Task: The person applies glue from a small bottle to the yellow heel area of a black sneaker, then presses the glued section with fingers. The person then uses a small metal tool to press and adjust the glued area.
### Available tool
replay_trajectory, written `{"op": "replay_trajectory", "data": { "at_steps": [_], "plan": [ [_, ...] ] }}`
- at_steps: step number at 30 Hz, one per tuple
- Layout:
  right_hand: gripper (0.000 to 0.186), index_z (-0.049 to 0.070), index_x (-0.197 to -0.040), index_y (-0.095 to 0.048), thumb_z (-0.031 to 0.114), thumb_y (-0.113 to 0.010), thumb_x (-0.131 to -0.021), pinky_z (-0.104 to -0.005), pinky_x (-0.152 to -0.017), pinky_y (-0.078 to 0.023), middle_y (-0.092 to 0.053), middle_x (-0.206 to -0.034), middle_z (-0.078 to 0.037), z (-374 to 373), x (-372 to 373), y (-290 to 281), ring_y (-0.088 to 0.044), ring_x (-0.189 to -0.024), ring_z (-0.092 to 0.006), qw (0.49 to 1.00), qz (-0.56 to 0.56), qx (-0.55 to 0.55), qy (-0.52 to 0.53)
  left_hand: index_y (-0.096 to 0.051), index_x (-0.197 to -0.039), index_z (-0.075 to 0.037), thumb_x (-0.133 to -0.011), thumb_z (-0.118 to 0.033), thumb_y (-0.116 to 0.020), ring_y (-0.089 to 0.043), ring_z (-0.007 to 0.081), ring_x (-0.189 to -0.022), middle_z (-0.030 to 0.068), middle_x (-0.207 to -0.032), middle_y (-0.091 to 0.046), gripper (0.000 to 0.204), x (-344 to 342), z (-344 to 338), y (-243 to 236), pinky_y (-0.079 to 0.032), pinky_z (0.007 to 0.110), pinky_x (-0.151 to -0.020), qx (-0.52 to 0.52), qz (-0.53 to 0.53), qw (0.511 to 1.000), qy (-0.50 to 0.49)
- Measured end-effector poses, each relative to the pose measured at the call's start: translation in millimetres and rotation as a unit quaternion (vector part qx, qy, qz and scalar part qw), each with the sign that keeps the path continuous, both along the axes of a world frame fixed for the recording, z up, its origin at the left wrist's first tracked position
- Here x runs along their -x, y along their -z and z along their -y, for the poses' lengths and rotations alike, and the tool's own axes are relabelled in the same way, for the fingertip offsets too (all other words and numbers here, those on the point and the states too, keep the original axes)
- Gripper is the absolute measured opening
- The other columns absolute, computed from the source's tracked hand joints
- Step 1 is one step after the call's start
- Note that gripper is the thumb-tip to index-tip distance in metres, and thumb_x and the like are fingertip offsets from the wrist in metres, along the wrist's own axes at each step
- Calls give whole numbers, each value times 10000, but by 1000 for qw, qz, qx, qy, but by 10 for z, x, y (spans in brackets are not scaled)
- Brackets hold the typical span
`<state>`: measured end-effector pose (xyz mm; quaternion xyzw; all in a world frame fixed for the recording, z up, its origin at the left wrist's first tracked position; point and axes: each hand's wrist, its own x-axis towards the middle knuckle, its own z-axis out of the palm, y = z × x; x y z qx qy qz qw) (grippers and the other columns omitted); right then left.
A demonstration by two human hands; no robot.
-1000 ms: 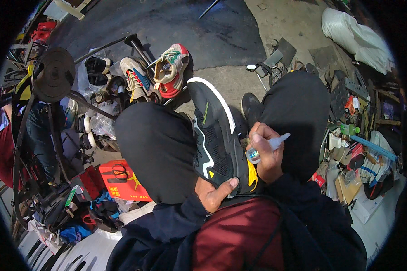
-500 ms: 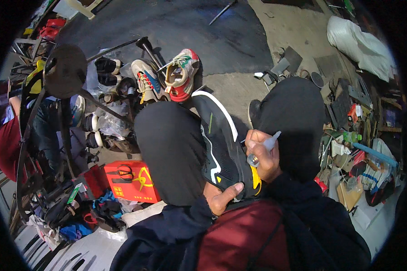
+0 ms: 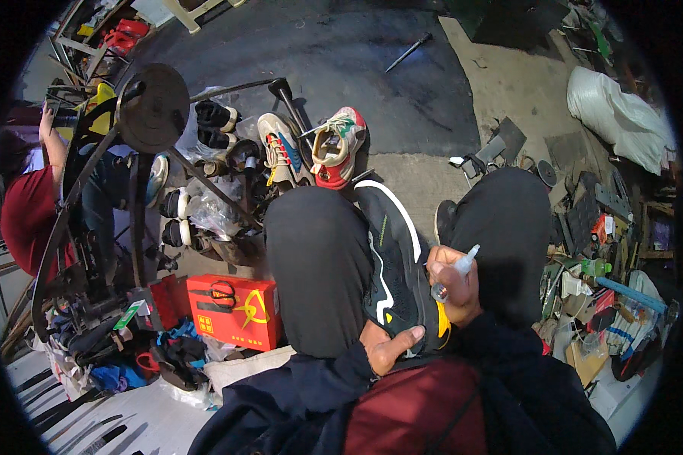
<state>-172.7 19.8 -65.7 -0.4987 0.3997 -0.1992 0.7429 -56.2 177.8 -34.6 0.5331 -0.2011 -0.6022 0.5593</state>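
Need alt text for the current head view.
A person's left hand holds a black shoe with a white sole edge, while the right hand grips a translucent bottle beside the shoe's yellow-marked end. Beyond the left leg are two multicoloured sneakers; a red box is at its left side.

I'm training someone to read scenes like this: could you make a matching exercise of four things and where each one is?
Things:
1. small bottle
2. black shoe
3. red box
4. white sack

Places:
A. left of the person's left leg
B. near the picture's upper right edge
C. gripped in the right hand
D. held by the left hand

Pairs: 1-C, 2-D, 3-A, 4-B
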Motion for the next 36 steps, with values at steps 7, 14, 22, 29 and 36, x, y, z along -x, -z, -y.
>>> {"op": "replay_trajectory", "data": {
  "at_steps": [7,14,22,29,36],
  "plan": [
    [316,88,-659,-444,275,-593,-867,-285,-565,-296,-435,-672,7,-19,-35,-60,-377,-613,-75,1000,-21,12,2,-525,-1465,9,-966,-121,-680,-583,256,-1314,119,-1410,-642,538,-1,12,-49,-412,376,-1159,-12,-53,999,6],
    [308,54,-700,-455,215,-583,-930,-325,-600,-319,-406,-657,11,1,-31,-100,-386,-650,-84,999,-25,29,-9,-493,-1497,12,-964,-108,-683,-571,240,-1327,103,-1426,-632,578,-10,60,-108,-394,372,-1173,-2,-76,997,-3],
    [326,48,-701,-444,206,-596,-941,-334,-589,-321,-406,-644,7,2,-15,-69,-388,-642,-86,998,-27,51,-12,-490,-1485,12,-937,-68,-650,-574,231,-1295,90,-1407,-624,576,-10,72,-102,-396,363,-1152,-14,-76,997,-2],
    [330,64,-698,-441,203,-601,-950,-330,-578,-320,-414,-640,20,2,-20,-54,-379,-633,-75,998,-11,58,-11,-416,-1553,12,-885,-51,-620,-507,243,-1389,99,-1513,-552,701,-19,96,-132,-331,355,-1199,-30,-77,996,16],
    [345,76,-691,-442,223,-598,-961,-323,-571,-319,-414,-637,28,2,-13,-27,-373,-625,-69,998,1,61,-11,-395,-1573,14,-881,-37,-621,-488,249,-1413,100,-1537,-533,729,-21,84,-109,-313,352,-1209,-23,-57,998,18]
  ]
}}
